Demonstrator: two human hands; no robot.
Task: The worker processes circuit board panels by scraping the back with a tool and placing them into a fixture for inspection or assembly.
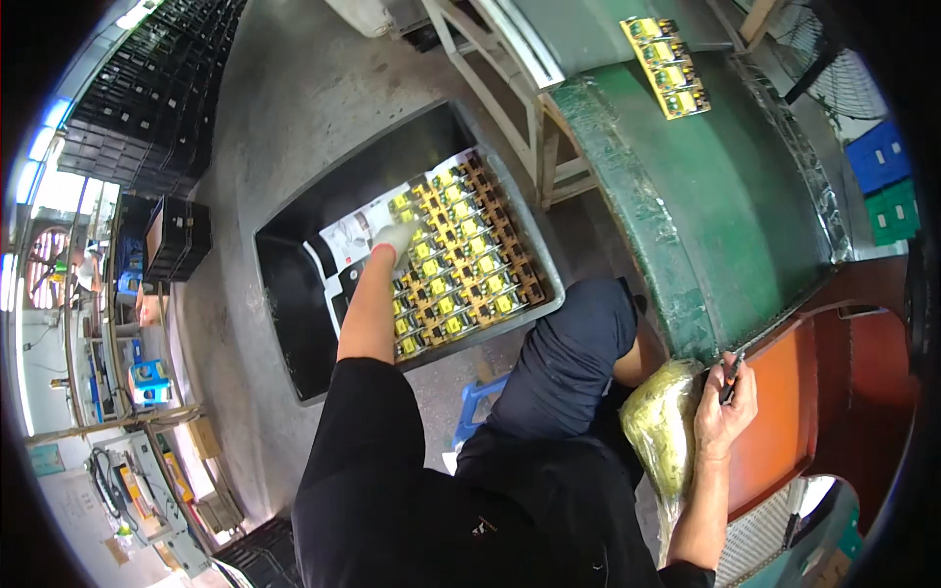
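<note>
My left hand (394,241), in a pale glove, reaches down into a black plastic bin (284,265) and touches the circuit boards near their left side. Its fingers are hidden among the parts. The circuit boards (456,257) lie in rows, brown with yellow components, on white printed paper (355,235). At the right, my bare right hand (723,412) is closed around a small hand tool (729,378) with a black-and-orange handle and a metal tip. Beside that hand hangs a clear plastic bag (662,431) with yellow-green contents.
A green-topped workbench (720,216) stands at the right, bearing a strip of joined boards (667,67) at its far end. An orange chair-like surface (774,412) lies beyond my right hand. Stacked black crates (147,108) stand far left. A blue stool (472,407) shows beside my leg.
</note>
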